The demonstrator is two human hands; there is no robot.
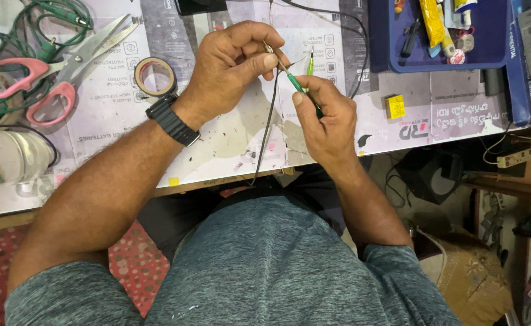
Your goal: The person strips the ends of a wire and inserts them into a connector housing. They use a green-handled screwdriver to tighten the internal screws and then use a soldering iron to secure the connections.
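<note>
Green-handled screwdriver (294, 81) pinched in right hand (323, 118), fingers closed around handle, tip angled up-left toward left hand (232, 66). Left hand's thumb and fingers closed on a small metal connector (269, 48); thin black cable (270, 121) hangs from it over the table edge (217, 175). Both above the cardboard-covered table. Pink-handled scissors (48, 75) and tape roll (155, 76) lie left.

Bench (229, 151) covered in flattened printed cardboard beneath the hands, wooden front edge nearest the person, red dotted floor covering (138, 259) below and left of the hands, dim cluttered floor to their right, even overhead light, soft shadows.
</note>
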